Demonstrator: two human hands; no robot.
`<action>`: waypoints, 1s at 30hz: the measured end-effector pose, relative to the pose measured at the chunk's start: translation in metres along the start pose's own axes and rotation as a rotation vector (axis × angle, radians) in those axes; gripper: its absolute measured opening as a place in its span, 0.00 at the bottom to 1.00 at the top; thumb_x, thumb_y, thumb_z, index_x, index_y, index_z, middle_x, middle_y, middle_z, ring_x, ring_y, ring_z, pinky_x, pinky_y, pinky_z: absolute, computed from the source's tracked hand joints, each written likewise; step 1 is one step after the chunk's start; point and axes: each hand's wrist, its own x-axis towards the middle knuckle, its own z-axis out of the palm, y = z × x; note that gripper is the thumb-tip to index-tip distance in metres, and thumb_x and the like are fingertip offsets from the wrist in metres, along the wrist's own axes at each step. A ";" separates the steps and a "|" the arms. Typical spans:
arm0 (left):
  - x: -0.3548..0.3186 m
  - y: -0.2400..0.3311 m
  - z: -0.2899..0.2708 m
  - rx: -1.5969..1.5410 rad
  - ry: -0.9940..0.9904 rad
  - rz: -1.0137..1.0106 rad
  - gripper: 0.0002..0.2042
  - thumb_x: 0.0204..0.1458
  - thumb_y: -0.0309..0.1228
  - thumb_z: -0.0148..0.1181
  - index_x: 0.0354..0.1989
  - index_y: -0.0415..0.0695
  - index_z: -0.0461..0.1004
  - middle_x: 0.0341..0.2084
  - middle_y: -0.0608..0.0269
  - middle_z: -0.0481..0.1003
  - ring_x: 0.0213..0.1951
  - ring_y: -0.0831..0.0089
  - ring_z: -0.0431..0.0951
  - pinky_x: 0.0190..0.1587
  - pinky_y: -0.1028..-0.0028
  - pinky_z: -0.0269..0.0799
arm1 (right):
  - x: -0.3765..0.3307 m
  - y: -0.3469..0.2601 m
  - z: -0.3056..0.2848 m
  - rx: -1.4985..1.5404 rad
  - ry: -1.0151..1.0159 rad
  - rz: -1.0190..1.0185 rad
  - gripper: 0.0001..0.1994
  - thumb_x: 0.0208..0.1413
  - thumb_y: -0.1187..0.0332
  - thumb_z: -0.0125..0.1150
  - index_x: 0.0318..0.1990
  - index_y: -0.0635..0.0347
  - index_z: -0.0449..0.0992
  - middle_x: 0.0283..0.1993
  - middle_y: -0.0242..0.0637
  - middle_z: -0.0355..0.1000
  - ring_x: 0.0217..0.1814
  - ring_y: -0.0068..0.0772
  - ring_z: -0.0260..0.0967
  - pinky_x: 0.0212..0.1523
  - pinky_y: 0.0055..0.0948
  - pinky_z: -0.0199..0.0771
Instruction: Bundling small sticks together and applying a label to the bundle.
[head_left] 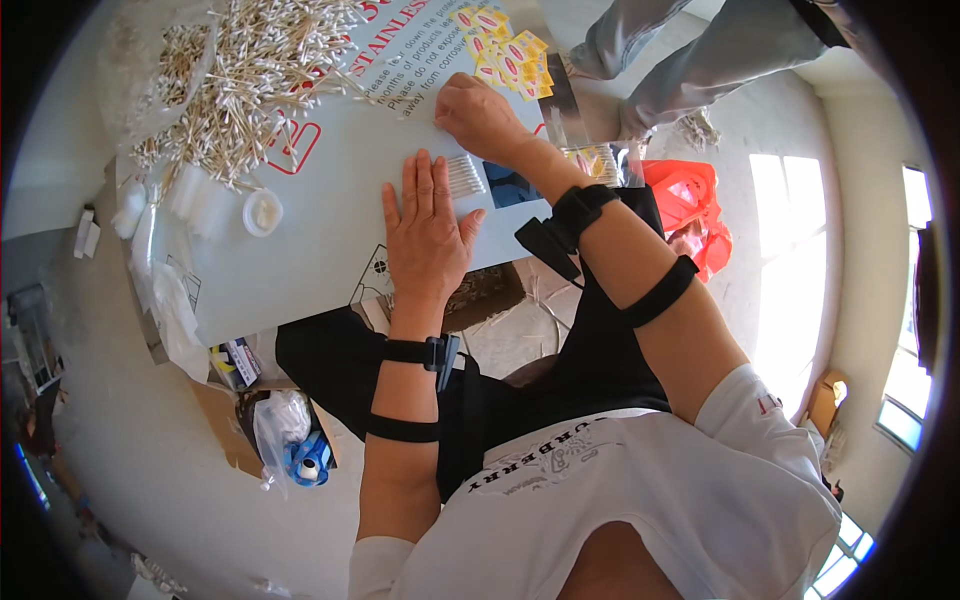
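My left hand (428,225) lies flat on the table with its fingers stretched out. Beside and partly under those fingers is a neat row of cotton swabs (466,177). My right hand (477,112) is farther off, its fingers curled together over the tabletop; whatever they may hold is hidden. Just beyond it lies a spread of small yellow and white printed cards (515,62). A large loose heap of cotton swabs (255,75) covers the far left of the table, partly inside a clear plastic bag (150,90).
A small round white tub (263,213) stands left on the grey table sheet (290,270). Packed swabs (594,162) lie near the right edge, by a red plastic bag (690,210). Below left sits an open cardboard box (225,425). Another person's legs (700,75) are at far right.
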 end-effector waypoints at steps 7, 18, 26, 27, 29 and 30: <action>0.002 0.003 0.001 0.025 0.036 0.036 0.35 0.58 0.50 0.51 0.67 0.39 0.55 0.69 0.51 0.54 0.71 0.60 0.50 0.70 0.52 0.40 | -0.015 -0.003 -0.003 0.031 0.108 -0.010 0.05 0.49 0.69 0.63 0.31 0.58 0.76 0.38 0.38 0.70 0.44 0.43 0.70 0.44 0.37 0.71; 0.000 0.001 -0.002 -0.003 0.003 0.014 0.36 0.57 0.50 0.53 0.68 0.39 0.54 0.69 0.51 0.52 0.71 0.59 0.49 0.71 0.52 0.39 | -0.081 -0.027 -0.025 0.347 0.162 0.230 0.04 0.49 0.76 0.63 0.32 0.65 0.75 0.27 0.37 0.69 0.28 0.29 0.67 0.31 0.25 0.67; 0.002 0.004 -0.003 0.003 -0.013 0.008 0.35 0.57 0.48 0.53 0.68 0.39 0.54 0.69 0.51 0.53 0.71 0.58 0.48 0.70 0.52 0.40 | -0.100 -0.035 -0.015 0.207 0.163 0.162 0.04 0.48 0.74 0.63 0.32 0.61 0.77 0.32 0.38 0.69 0.31 0.37 0.70 0.33 0.30 0.70; 0.002 0.004 -0.003 0.003 -0.011 0.008 0.35 0.57 0.48 0.53 0.68 0.39 0.54 0.69 0.51 0.53 0.71 0.58 0.48 0.70 0.52 0.40 | -0.100 -0.034 -0.015 0.206 0.164 0.160 0.04 0.48 0.74 0.63 0.32 0.61 0.77 0.32 0.38 0.69 0.31 0.37 0.70 0.33 0.30 0.70; 0.003 0.003 -0.002 0.010 -0.014 0.009 0.37 0.57 0.51 0.53 0.68 0.38 0.55 0.70 0.51 0.52 0.72 0.60 0.46 0.71 0.52 0.37 | -0.100 -0.034 -0.015 0.128 0.157 0.111 0.04 0.48 0.73 0.63 0.32 0.61 0.77 0.32 0.38 0.69 0.33 0.39 0.72 0.34 0.31 0.71; 0.003 0.003 -0.001 0.011 -0.014 0.009 0.37 0.57 0.51 0.53 0.68 0.38 0.55 0.70 0.51 0.52 0.72 0.60 0.46 0.71 0.52 0.37 | -0.100 -0.034 -0.015 0.128 0.157 0.110 0.04 0.48 0.73 0.63 0.32 0.61 0.77 0.32 0.38 0.69 0.33 0.39 0.72 0.34 0.31 0.71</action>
